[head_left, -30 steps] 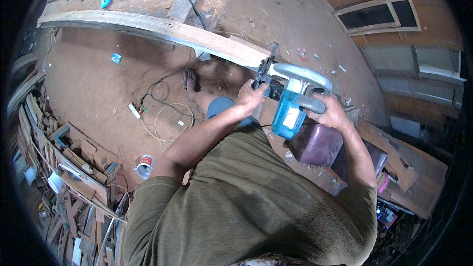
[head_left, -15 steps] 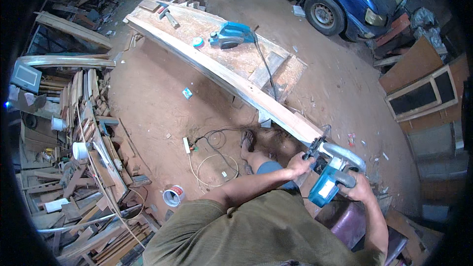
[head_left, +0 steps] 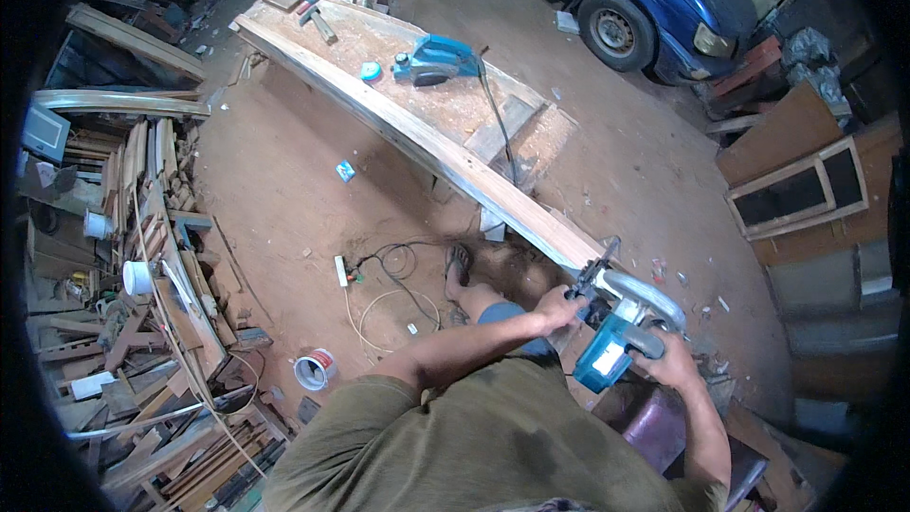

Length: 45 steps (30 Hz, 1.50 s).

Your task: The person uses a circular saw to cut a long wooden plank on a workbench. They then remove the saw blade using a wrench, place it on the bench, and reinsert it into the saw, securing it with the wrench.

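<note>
A teal circular saw (head_left: 607,353) with a grey blade guard sits at the near right end of a long wooden beam (head_left: 408,127). My right hand (head_left: 671,362) is wrapped round its rear handle. At the saw's front, beside the base plate, my left hand (head_left: 559,309) is closed on a dark part of it. Whether the blade is in the wood is hidden by the saw's body and guard. The beam runs from the far left toward me, along the near edge of a shaving-covered work surface (head_left: 438,112).
On the work surface lie a teal electric planer (head_left: 438,63), a hammer (head_left: 322,25) and a small round tin (head_left: 371,71). A power strip (head_left: 341,271) and looped cords lie left of my foot. Scrap wood (head_left: 142,322) fills the left side. A blue car (head_left: 654,9) stands far right.
The whole view has shifted slightly, so things appear a little farther left. Both hands remain on the saw at the beam's end, with little visible movement along it.
</note>
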### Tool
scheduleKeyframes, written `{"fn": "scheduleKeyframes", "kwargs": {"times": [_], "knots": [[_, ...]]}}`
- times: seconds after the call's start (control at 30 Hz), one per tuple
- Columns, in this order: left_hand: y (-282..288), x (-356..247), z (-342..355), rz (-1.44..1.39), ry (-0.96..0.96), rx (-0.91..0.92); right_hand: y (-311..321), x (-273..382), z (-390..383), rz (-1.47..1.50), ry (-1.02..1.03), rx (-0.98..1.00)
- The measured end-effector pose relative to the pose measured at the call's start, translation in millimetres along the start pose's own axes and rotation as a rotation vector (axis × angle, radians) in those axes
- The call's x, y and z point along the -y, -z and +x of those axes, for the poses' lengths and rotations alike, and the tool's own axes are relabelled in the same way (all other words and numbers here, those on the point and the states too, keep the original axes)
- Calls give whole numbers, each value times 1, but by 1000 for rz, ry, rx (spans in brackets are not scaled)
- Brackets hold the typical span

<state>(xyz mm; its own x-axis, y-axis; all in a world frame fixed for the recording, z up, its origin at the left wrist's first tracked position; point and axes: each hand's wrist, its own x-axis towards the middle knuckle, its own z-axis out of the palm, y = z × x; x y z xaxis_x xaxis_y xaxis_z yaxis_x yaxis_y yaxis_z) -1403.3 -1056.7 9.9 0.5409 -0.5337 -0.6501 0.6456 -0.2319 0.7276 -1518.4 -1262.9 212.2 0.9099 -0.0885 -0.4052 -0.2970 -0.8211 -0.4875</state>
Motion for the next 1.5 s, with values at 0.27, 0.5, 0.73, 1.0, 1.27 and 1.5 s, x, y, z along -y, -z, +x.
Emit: {"fn": "scheduleKeyframes", "kwargs": {"times": [0.27, 0.5, 0.73, 1.0, 1.27, 1.5], "knots": [[-8, 6, 15, -62, 36, 187, 22, 51, -5, -95, -120, 20], [-5, -48, -28, 10, -51, 363, 62, 116, -19, -69, -136, -155], [90, -99, -82, 404, -454, -125, 55, 179, 16, 143, -5, -290], [229, -132, -104, 932, -1070, -536, 28, 266, 119, 131, 198, -142], [392, -170, -90, 1111, -1054, -511, -3, 363, 239, 142, 312, -97], [491, -215, -88, 1329, -1077, -641, -6, 441, 313, 147, 409, -50]]}}
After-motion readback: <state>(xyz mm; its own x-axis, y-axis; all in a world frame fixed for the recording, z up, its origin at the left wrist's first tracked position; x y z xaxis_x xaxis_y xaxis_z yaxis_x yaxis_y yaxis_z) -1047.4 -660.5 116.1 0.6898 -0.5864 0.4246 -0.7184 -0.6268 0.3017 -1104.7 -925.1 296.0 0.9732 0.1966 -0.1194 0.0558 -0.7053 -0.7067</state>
